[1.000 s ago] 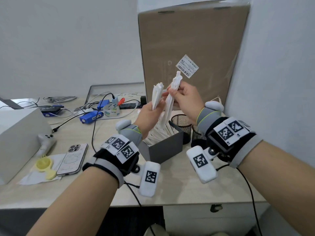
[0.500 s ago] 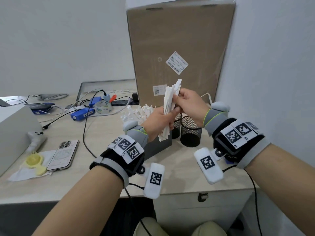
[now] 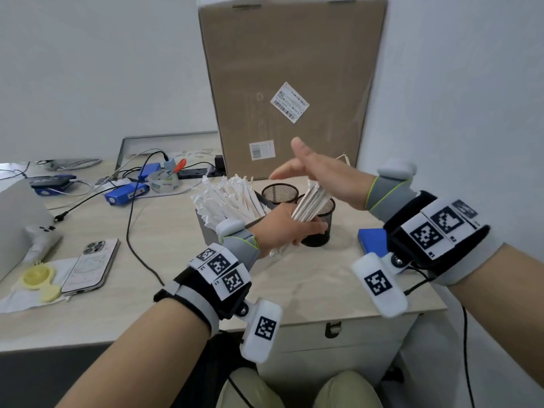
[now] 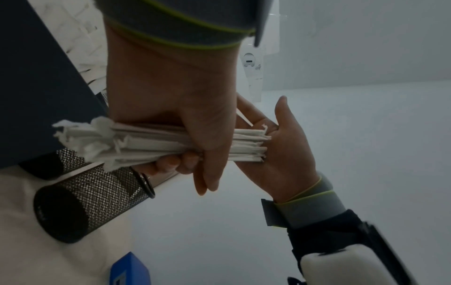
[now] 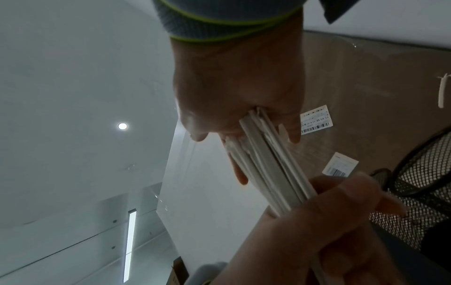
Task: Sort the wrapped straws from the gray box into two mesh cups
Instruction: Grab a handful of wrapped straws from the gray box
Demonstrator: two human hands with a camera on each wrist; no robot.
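As the left hand grips a bundle of wrapped straws above the nearer mesh cup by the surface's right edge, the flat right hand taps its ends; loose straws may slip out, and the light cup could tip.

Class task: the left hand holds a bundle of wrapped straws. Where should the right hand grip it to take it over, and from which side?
Judging by its pose, grip the bundle of wrapped straws on the bare upper length above the left hand, from the right hand's own side. That end is flush and tidy; the frayed end is ragged.
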